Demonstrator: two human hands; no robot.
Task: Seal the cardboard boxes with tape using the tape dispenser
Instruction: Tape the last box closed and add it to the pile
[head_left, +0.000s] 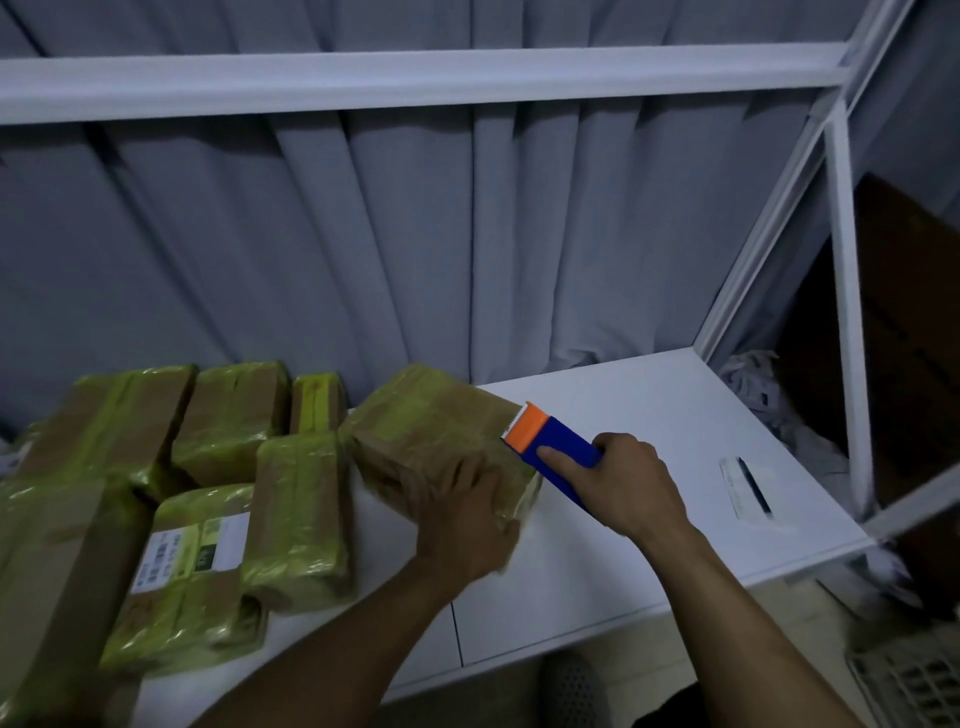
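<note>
- Right hand: clenched round the blue body of the tape dispenser, index finger laid along its side.
- Dispenser sits just right of the box being worked on, with its orange toothed end against the box's upper right edge. Can't tell if tape is coming off it.
- Left hand: resting on top of that box at its near right corner. Fingers look spread flat, pressing rather than gripping, but the hand is motion-blurred.
- Box is brown cardboard, already wrapped in yellowish tape. It sits on the white table, turned at an angle to the table edge.
- Left of it is a cluster of taped boxes, packed close, some touching. The near one has a shipping label on top.
- A slip of paper lies flat on the table, right of the hands and well apart from the boxes.
- Grey curtain hangs behind the table, with a white metal frame across the top and down the right side.
- Crumpled paper lies beyond the frame on the right.
</note>
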